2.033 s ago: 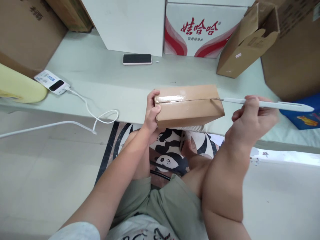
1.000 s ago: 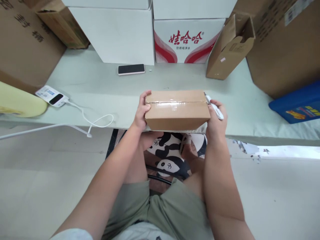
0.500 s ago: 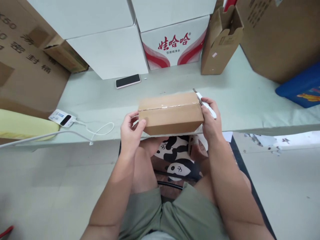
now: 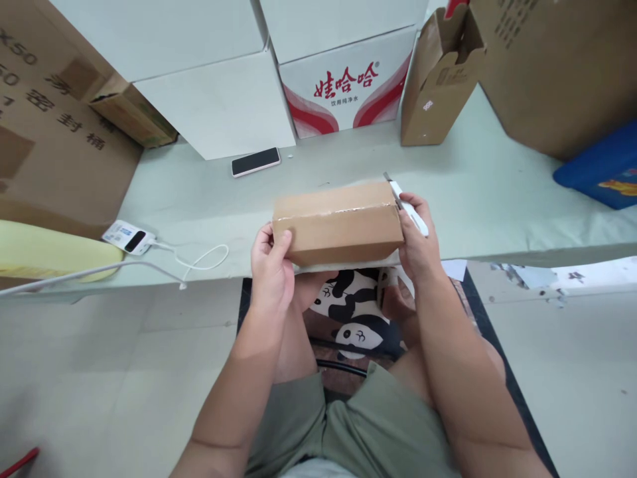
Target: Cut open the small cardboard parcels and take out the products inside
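Observation:
A brown cardboard box (image 4: 343,229) with a taped seam along its top sits at the table's front edge, tilted slightly. My left hand (image 4: 273,265) grips its left end, thumb on the near face and the other fingers partly hidden behind the corner. At the right end, my right hand (image 4: 419,232) holds a white utility knife (image 4: 412,214), its blade out and pointing away from me past the box's far right corner. Fingers of that same hand also press against the box's right side.
A phone (image 4: 255,162) lies behind the box on the cloth-covered table (image 4: 497,192). White cartons (image 4: 219,106) and an open brown carton (image 4: 432,99) stand at the back. On the left is a small white device (image 4: 128,238) with a cable. A blue container (image 4: 602,166) stands right.
My left hand has shifted its grip, closing more firmly round the box's left end with the thumb higher on the near face. The right hand and knife stay almost still.

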`<state>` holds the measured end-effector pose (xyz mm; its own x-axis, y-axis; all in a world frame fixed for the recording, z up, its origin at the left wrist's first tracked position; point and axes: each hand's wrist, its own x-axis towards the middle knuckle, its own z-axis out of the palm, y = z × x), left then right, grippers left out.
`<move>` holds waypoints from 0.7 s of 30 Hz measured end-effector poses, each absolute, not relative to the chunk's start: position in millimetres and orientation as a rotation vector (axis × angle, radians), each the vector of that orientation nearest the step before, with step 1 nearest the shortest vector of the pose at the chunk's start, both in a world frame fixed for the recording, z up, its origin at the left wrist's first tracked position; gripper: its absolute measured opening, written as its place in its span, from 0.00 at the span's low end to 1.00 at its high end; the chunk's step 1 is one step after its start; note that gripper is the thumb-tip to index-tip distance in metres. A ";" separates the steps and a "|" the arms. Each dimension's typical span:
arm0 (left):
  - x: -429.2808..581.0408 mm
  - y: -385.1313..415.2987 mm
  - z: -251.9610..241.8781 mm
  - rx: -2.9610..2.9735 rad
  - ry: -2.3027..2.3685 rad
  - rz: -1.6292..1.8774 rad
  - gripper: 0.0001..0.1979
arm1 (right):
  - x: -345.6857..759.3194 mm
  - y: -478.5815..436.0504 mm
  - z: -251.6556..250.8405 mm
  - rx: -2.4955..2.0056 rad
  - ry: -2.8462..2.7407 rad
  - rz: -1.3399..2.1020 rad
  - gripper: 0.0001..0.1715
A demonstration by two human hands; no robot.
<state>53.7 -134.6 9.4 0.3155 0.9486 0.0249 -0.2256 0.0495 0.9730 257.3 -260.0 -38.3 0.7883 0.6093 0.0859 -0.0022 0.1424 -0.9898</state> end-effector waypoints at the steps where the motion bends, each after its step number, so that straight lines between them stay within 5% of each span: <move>1: 53.5 -134.5 6.7 1.165 0.808 1.076 0.21 | 257.0 -259.7 -38.2 -1.366 -0.544 0.477 0.32; 15: 40.3 -127.6 -8.4 1.301 0.749 1.087 0.23 | 254.3 -264.5 -39.4 -1.242 -0.622 0.546 0.38; 21: 31.9 -129.9 -28.8 1.350 0.707 1.130 0.27 | 252.5 -262.8 -24.3 -1.292 -0.493 0.353 0.27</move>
